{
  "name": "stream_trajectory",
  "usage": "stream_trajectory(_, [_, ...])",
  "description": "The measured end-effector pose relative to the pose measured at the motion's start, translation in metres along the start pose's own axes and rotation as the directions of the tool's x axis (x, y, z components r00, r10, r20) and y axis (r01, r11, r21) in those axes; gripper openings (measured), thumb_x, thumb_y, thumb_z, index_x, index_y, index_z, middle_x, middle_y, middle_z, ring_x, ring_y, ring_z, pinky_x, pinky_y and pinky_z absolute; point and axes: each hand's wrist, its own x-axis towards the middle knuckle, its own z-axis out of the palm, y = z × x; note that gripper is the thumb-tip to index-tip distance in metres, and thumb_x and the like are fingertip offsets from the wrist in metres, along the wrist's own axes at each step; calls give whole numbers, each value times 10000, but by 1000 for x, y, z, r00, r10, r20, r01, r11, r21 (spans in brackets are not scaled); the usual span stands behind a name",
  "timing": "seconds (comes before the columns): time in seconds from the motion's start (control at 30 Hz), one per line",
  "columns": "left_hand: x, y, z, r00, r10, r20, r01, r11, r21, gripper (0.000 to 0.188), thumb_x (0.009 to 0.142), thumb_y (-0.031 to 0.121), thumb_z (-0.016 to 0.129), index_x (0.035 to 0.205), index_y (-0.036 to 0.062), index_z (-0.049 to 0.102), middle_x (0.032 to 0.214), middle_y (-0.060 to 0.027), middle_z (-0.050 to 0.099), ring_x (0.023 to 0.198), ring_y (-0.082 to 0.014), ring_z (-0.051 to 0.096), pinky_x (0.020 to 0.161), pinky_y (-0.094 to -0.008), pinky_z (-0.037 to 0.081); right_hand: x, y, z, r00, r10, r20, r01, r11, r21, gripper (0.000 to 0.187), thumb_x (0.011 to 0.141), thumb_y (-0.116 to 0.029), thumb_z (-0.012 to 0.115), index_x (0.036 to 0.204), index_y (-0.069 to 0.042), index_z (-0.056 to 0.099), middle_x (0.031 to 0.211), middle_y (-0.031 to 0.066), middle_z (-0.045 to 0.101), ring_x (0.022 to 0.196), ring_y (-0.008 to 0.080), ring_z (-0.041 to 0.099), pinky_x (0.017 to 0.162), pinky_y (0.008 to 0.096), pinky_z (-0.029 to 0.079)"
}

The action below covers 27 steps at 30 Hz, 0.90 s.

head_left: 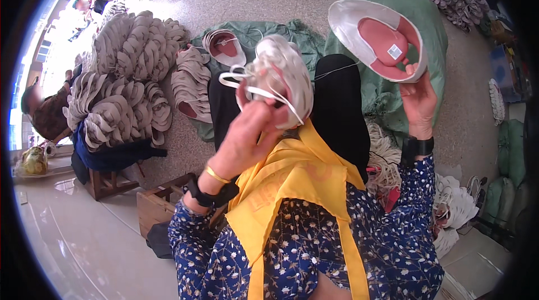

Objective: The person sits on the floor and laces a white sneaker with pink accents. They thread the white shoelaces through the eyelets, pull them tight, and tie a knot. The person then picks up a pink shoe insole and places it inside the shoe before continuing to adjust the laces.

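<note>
My left hand [252, 134] is closed on a whitish shoe upper [289, 70] with loose white laces, held up over my lap and somewhat blurred. Out to the right, my right hand [418, 98] grips the edge of another shoe upper [345, 28], pale outside with a pink lining and a small white label. A thin thread [337, 70] stretches between the two uppers. Beyond my knees, a further upper with pink lining [227, 47] lies on a green sack [286, 29], beside a row of stacked uppers [191, 84].
Large piles of pale uppers [132, 47] stand at the left, near a wooden stool [157, 204]. A full green sack [387, 95] is at the right, with white laces or cords [384, 151] below it. Another person [50, 112] sits at the far left.
</note>
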Motion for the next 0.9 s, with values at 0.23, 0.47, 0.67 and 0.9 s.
stream_trajectory(0.23, [-6,-19,41,973,167,160,-214,911,352,419,859,34,665,1270,111,637,1138,-106,553,1105,-314,554,985,-440,449,-8,20,36,1000,8,19,-2,958,-286,505,1081,-326,549,1487,-30,495,1234,106,689,714,89,506,631,240,416])
stream_trajectory(0.47, [-3,-15,60,994,50,97,-96,824,559,310,919,155,598,1205,261,649,1111,-66,531,1073,-258,536,913,-424,421,-36,44,69,988,8,155,91,780,-619,439,987,-184,708,1384,-34,597,1107,20,674,763,94,595,633,247,479])
stream_trajectory(0.67, [-4,-25,54,997,41,-68,-28,984,178,475,741,112,837,1162,57,624,1164,-126,581,1137,-367,521,945,-480,425,-67,65,132,839,56,542,477,405,-780,276,839,-33,800,1099,-29,707,988,71,712,771,140,681,674,271,539])
stream_trajectory(0.9, [-32,-50,39,815,-432,-386,240,858,-454,104,957,-18,650,1022,-18,569,1065,-100,624,866,-146,587,793,-303,504,-71,104,139,750,181,637,595,236,-768,281,784,-100,851,989,-64,663,929,72,662,754,275,708,646,356,569])
